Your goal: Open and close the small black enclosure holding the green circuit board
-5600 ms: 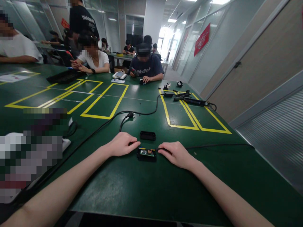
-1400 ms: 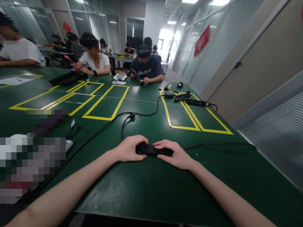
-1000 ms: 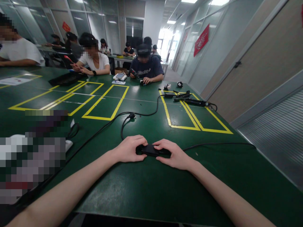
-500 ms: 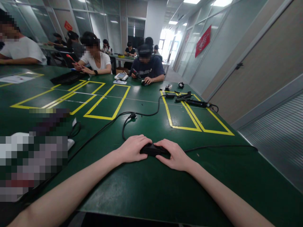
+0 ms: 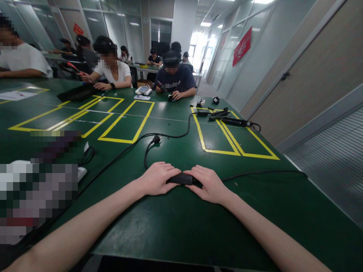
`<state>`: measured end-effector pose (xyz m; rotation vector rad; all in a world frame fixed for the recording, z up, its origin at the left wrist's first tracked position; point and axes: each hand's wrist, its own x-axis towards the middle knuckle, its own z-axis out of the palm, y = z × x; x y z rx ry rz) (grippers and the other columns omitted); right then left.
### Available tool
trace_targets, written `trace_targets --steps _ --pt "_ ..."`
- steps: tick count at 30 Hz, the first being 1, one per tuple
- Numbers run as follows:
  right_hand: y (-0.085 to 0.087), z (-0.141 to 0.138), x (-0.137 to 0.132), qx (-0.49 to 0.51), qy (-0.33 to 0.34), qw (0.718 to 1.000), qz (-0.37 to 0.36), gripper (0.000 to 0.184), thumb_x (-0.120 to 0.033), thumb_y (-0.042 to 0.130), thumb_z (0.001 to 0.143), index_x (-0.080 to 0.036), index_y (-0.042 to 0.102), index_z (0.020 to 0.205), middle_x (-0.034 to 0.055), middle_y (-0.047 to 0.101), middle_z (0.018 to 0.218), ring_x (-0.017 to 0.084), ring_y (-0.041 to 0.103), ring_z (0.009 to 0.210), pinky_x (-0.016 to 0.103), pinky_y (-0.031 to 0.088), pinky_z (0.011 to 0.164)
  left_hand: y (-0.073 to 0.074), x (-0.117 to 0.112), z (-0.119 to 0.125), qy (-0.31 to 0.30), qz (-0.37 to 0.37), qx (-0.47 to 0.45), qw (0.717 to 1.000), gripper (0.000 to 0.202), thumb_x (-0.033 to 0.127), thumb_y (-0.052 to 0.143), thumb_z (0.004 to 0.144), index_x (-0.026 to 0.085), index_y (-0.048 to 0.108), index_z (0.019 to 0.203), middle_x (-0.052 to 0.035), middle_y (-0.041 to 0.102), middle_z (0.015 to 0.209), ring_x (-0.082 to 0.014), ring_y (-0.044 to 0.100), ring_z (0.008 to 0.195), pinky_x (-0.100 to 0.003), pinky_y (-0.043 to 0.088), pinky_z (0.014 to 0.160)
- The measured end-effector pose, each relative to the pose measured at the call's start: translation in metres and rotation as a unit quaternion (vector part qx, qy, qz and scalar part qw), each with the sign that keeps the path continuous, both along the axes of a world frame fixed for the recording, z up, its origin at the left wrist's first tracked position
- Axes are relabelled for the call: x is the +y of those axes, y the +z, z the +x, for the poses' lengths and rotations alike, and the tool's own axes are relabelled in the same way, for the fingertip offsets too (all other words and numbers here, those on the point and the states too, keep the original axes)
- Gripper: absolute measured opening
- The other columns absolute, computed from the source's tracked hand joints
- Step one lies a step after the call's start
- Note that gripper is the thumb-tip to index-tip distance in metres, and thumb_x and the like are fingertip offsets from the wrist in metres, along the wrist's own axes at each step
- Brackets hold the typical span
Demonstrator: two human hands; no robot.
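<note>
On the green table in front of me lies a black power adapter (image 5: 183, 178), a small brick with a cord at each end. My left hand (image 5: 159, 178) is closed around its left end, thumb on the near side. At the other end my right hand (image 5: 208, 183) grips it and partly hides it. A short cord with a black plug (image 5: 156, 139) curves up from beside the left hand. To the right, a thin black cable (image 5: 263, 172) runs out from behind the right hand toward the table's edge.
A long black cable (image 5: 124, 153) crosses the table at the left. Black tools and cords (image 5: 229, 120) lie by yellow tape outlines (image 5: 221, 152) at the right. A black tray (image 5: 76, 93) is at the far left. Several people sit opposite, one (image 5: 177, 81) in a dark shirt.
My fingers have shifted slightly apart on the adapter, so more of its top shows. The whole view has shifted a little.
</note>
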<state>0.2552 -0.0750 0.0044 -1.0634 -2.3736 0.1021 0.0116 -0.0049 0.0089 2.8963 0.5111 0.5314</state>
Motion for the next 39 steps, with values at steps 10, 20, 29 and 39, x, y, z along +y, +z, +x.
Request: trace_targets --steps 10,20,29,39 --pt "0.003 -0.005 -0.002 0.030 0.019 0.998 0.060 0.026 -0.030 0.059 0.101 -0.017 0.066 0.123 0.0124 0.077 0.104 0.026 0.072 0.089 0.039 0.061 0.077 0.002 -0.001 0.001 0.004 0.015 -0.025 1.000 0.031 0.041 0.061 0.101 0.017 0.065 0.121 -0.0080 0.074 0.101 -0.0227 0.069 0.092 -0.033 0.050 0.081" --pt "-0.005 -0.001 -0.002 0.083 0.043 0.995 0.043 0.044 -0.020 0.063 0.098 -0.023 0.060 0.142 0.0116 0.077 0.122 0.025 0.076 0.110 0.040 0.064 0.095 -0.004 0.000 -0.001 -0.009 -0.022 -0.057 0.998 0.037 0.040 0.062 0.099 0.016 0.064 0.128 -0.0127 0.076 0.116 -0.0260 0.073 0.105 -0.037 0.056 0.092" --pt "-0.008 -0.001 -0.002 0.118 0.028 0.992 0.030 0.041 -0.019 0.068 0.095 -0.024 0.067 0.136 0.0099 0.078 0.121 0.025 0.077 0.107 0.039 0.064 0.097 -0.005 0.000 -0.001 -0.014 -0.025 -0.084 0.996 0.038 0.040 0.060 0.101 0.015 0.063 0.129 -0.0135 0.077 0.115 -0.0263 0.075 0.105 -0.041 0.058 0.098" --pt "-0.010 -0.002 -0.002 0.125 0.014 0.991 0.042 0.037 -0.020 0.069 0.094 -0.024 0.069 0.131 0.0097 0.079 0.117 0.025 0.077 0.105 0.040 0.065 0.094 -0.009 -0.001 0.000 -0.005 -0.027 -0.094 0.995 0.038 0.037 0.061 0.100 0.017 0.062 0.134 -0.0131 0.076 0.121 -0.0259 0.075 0.109 -0.040 0.059 0.099"
